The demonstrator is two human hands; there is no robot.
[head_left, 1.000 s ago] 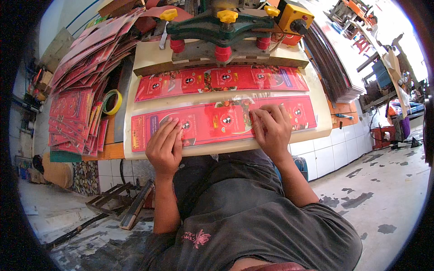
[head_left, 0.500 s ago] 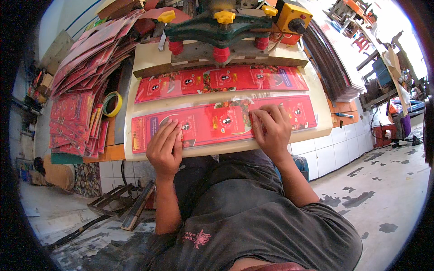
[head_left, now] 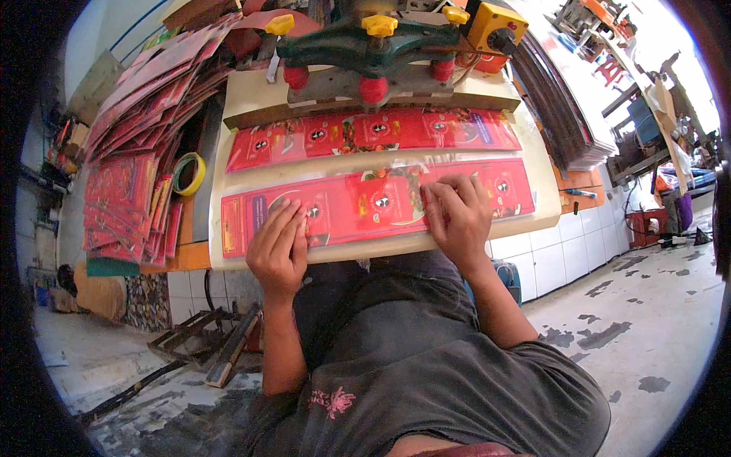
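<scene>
A long red printed film strip (head_left: 346, 204) lies across the front of the cream work board (head_left: 396, 245), under both my hands. My left hand (head_left: 277, 245) rests on its left part, fingers stretched out and lying on the film. My right hand (head_left: 461, 212) is on its right part with bent fingers, the thumb and index tips close together at the film. A second red strip (head_left: 324, 137) lies behind it, along the front of a metal bar (head_left: 304, 107). Above that bar stands a dark green press frame (head_left: 365, 55) with yellow knobs and red parts.
Stacks of red printed sheets (head_left: 156, 84) and smaller red pieces (head_left: 118, 198) lie at the left. A yellow tape roll (head_left: 190, 174) is beside them. At the right are a stack of flat sheets (head_left: 567, 129), a blue pen (head_left: 581, 193) and a yellow control box (head_left: 496, 29).
</scene>
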